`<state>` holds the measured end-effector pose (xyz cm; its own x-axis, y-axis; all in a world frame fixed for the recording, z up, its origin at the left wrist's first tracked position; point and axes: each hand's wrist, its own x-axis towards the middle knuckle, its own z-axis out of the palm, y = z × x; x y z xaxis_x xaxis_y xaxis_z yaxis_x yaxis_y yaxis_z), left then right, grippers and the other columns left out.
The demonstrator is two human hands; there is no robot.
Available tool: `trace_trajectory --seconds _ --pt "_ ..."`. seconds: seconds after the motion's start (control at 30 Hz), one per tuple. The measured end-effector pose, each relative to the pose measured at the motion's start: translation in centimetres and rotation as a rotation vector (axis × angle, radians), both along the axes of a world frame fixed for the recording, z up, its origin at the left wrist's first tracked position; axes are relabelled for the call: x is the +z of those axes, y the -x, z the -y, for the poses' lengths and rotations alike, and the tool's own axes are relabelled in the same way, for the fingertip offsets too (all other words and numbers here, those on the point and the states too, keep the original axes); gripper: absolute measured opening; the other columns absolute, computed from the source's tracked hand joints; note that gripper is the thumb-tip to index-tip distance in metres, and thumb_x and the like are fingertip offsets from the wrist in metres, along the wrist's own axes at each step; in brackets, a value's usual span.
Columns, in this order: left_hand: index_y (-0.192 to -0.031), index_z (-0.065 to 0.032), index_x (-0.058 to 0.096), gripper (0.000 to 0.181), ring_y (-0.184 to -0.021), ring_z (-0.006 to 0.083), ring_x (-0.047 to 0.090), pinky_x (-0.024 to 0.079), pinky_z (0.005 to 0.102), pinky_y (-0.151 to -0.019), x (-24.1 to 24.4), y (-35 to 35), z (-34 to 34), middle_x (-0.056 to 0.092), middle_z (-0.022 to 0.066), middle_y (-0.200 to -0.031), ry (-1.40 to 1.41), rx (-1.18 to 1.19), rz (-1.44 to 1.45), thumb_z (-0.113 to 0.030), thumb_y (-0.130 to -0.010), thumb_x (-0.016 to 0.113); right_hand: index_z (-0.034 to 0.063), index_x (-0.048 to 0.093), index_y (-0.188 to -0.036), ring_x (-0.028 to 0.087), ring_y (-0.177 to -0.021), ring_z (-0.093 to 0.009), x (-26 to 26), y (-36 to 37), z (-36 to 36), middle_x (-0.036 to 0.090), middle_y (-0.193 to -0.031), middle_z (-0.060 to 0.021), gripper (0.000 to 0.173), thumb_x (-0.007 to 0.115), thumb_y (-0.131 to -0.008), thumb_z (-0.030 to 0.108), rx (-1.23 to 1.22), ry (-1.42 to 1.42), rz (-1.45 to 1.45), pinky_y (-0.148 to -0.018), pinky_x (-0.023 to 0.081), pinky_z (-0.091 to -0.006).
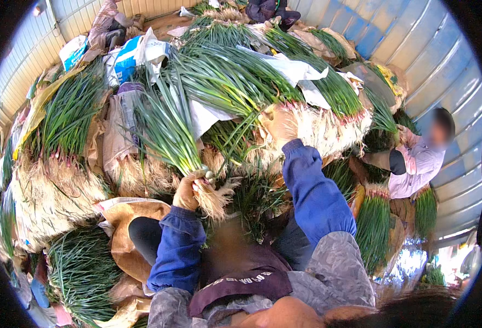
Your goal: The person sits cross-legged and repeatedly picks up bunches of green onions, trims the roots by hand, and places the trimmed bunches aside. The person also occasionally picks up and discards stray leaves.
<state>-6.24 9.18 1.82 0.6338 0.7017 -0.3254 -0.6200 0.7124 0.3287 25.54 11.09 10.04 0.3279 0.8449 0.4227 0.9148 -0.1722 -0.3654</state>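
My gloved left hand (187, 192) is closed around a bunch of green onions (183, 143) just above its roots. The leaves fan up and to the left, and the pale roots hang below the fist. Over at the big heap of green onions (327, 127), my gloved right hand (281, 124) touches the root end near its left side. Its fingers are partly lost among the stalks and roots, so whether they grip any stalk is unclear. Loose green leaves (257, 209) lie between my forearms, in front of my body.
More root-out heaps stand at left (56, 192), with a brown woven sack (132, 221) beside my knee. A white plastic sheet (290, 69) lies over the leaves ahead. On the right, a co-worker (417, 160) handles green onions near a corrugated metal wall (450, 102). Other people sit farther back.
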Motion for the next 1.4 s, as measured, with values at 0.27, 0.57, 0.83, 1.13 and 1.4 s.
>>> trace_trajectory --seconds 0.27,0.57,0.83,1.13,1.4 --pt "-0.099 0.0003 0.061 0.018 -0.067 0.0197 0.063 0.055 0.0313 -0.062 2.6 -2.6 1.8 0.066 0.01 -0.08 -0.02 0.059 -0.08 -0.008 -0.083 0.062 0.0082 0.056 -0.123 0.058 -0.071 -0.008 1.7 5.2 6.3 0.064 -0.089 -0.0023 0.037 0.056 -0.095 0.033 0.539 0.466 -1.292 -0.058 0.048 -0.0239" --pt "-0.094 0.0058 0.061 0.016 -0.06 0.018 0.062 0.055 0.0291 -0.059 3.4 -3.7 5.0 0.064 0.012 -0.074 -0.168 0.036 -0.145 -0.006 -0.083 0.061 0.006 0.061 -0.093 0.058 -0.059 -0.019 -8.6 11.3 10.5 0.062 -0.07 -0.0083 0.019 0.053 -0.095 0.023 0.293 0.003 -0.585 -0.051 0.046 -0.0298" --pt "-0.108 0.0023 0.058 0.03 -0.084 0.025 0.065 0.055 0.0397 -0.076 -0.3 0.1 4.8 0.066 0.0132 -0.089 -0.085 -0.094 0.063 -0.009 -0.08 0.06 0.0058 0.058 -0.12 0.053 -0.073 -0.006 -5.4 12.9 5.8 0.063 -0.101 0.0008 0.039 0.053 -0.096 0.036 0.671 0.57 -1.782 -0.065 0.042 -0.0193" --pt "-0.102 -0.0017 0.056 0.03 -0.076 0.021 0.062 0.053 0.0355 -0.067 2.7 0.1 6.2 0.061 0.0102 -0.088 -0.263 -0.108 0.056 -0.01 -0.075 0.065 0.0017 0.061 -0.104 0.056 -0.078 -0.008 -9.3 13.7 5.5 0.06 -0.089 -0.0038 0.015 0.051 -0.097 0.011 0.354 -0.255 -1.824 -0.065 0.047 -0.0189" --pt "-0.107 0.0008 0.059 0.029 -0.093 0.0317 0.065 0.055 0.0478 -0.082 1.6 -0.5 2.0 0.065 0.0162 -0.104 -0.148 0.07 0.068 -0.009 -0.08 0.059 -0.0038 0.055 -0.113 0.057 -0.092 -0.018 -10.9 14.2 12.8 0.061 -0.1 -0.0127 0.027 0.05 -0.099 0.019 0.555 0.211 -1.144 -0.082 0.048 -0.0308"
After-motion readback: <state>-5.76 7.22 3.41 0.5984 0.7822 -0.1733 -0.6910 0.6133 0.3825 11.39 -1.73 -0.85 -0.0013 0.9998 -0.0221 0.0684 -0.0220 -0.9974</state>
